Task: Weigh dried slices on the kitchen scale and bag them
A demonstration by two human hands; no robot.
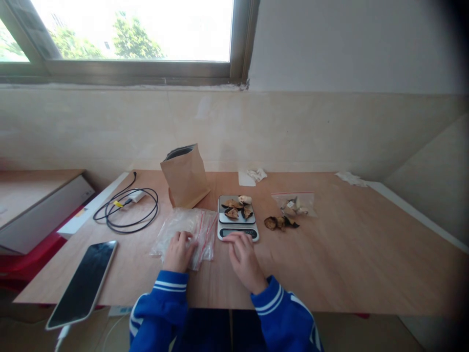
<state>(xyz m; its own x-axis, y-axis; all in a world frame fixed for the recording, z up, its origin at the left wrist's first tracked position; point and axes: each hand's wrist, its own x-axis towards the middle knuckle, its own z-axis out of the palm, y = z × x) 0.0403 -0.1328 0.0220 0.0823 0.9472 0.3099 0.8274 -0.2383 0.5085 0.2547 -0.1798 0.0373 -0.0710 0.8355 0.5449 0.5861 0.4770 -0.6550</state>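
Observation:
A small digital scale [238, 230] stands on the wooden table [340, 264] with several dried slices [236, 207] on its platform. My right hand [245, 258] lies just in front of the scale, fingers stretched out and touching its front edge near the display. My left hand [178, 251] rests flat on a stack of clear zip bags with red seals [186, 230]. A few loose dried slices [280, 223] lie right of the scale, beside a filled clear bag [296, 204].
A brown paper pouch [185, 177] stands open behind the bags. A coiled black cable [126, 209] and a phone [85, 281] lie at the left. Crumpled paper [257, 174] sits by the wall. A box [40, 210] stands off the table's left edge.

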